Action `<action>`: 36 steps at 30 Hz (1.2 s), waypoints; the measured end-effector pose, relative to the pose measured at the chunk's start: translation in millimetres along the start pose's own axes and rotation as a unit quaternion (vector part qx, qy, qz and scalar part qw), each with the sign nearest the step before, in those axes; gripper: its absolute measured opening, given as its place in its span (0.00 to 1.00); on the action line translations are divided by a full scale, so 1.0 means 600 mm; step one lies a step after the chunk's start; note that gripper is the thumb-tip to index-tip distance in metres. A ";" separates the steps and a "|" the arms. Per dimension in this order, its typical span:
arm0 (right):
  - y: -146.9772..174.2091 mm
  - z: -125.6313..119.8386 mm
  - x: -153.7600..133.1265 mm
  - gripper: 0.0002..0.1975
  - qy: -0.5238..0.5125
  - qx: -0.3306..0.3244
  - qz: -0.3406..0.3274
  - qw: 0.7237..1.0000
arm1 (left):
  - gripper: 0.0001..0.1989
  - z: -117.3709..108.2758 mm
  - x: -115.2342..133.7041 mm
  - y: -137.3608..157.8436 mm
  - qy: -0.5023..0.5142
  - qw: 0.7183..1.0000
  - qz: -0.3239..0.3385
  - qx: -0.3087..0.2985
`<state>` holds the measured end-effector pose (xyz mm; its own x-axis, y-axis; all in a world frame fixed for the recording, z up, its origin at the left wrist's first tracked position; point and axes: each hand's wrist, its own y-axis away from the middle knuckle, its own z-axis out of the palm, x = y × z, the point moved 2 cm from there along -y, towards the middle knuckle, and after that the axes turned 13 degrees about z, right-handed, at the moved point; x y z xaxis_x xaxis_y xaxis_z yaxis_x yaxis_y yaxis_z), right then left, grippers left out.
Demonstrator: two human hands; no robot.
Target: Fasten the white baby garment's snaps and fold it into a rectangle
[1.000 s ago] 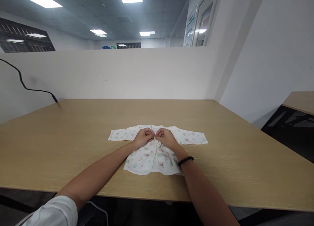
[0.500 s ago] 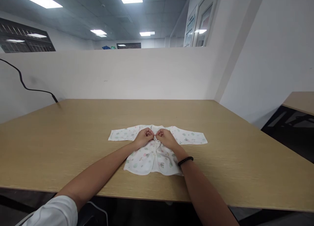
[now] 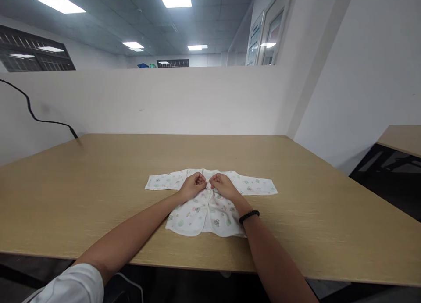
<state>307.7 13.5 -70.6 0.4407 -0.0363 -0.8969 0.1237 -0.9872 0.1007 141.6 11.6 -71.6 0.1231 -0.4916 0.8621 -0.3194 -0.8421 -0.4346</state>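
Note:
A small white baby shirt (image 3: 194,215) with a pattern of little coloured figures lies on the wooden table, its sleeves stretched out to both sides and its hem toward me. My left hand (image 3: 194,185) is closed in a pinch on the front edge just below the neckline. Close beside it, my right hand (image 3: 224,185) pinches the opposite front edge. The fingertips nearly meet at the middle of the shirt, and the cloth is bunched a little under them. What exactly sits between the fingertips is too small to make out.
The table (image 3: 98,176) reaches back to a low white partition (image 3: 197,101). A black cable (image 3: 49,121) hangs down at the left to the table's far corner. On the right stand a white wall (image 3: 371,75) and another table (image 3: 403,138).
The two hands have barely moved; their fingertips are slightly farther apart over the shirt's front. The whole view has tipped up a little.

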 end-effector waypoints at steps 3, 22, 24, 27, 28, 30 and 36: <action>0.000 -0.004 0.001 0.06 0.043 0.023 -0.018 0.999 | 0.08 -0.002 0.002 0.003 -0.041 0.999 0.017 -0.005; 0.040 -0.011 -0.031 0.16 0.282 0.082 -0.109 0.950 | 0.13 -0.018 0.017 0.007 -0.379 0.891 0.193 -0.158; 0.043 -0.008 -0.031 0.15 0.296 0.070 -0.090 0.948 | 0.11 -0.017 0.027 0.008 -0.385 0.890 0.190 -0.153; 0.040 -0.009 -0.030 0.07 0.264 0.053 -0.069 0.961 | 0.08 -0.016 0.042 0.009 -0.405 0.890 0.163 -0.132; 0.038 -0.010 -0.029 0.05 0.245 0.043 -0.064 0.966 | 0.08 -0.015 0.046 0.010 -0.405 0.893 0.148 -0.126; 0.034 -0.015 -0.028 0.02 0.204 0.014 -0.052 0.977 | 0.07 -0.013 0.052 0.012 -0.383 0.908 0.117 -0.123; 0.024 -0.025 -0.020 0.02 0.108 -0.069 -0.036 0.991 | 0.03 -0.003 0.059 0.018 -0.308 0.940 0.056 -0.138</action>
<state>317.5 2.3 -51.7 0.6044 0.0832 -0.7923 0.2765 -0.9546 0.1107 140.7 -14.4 -45.5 0.5674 -0.6809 0.4630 -0.5843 -0.7291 -0.3563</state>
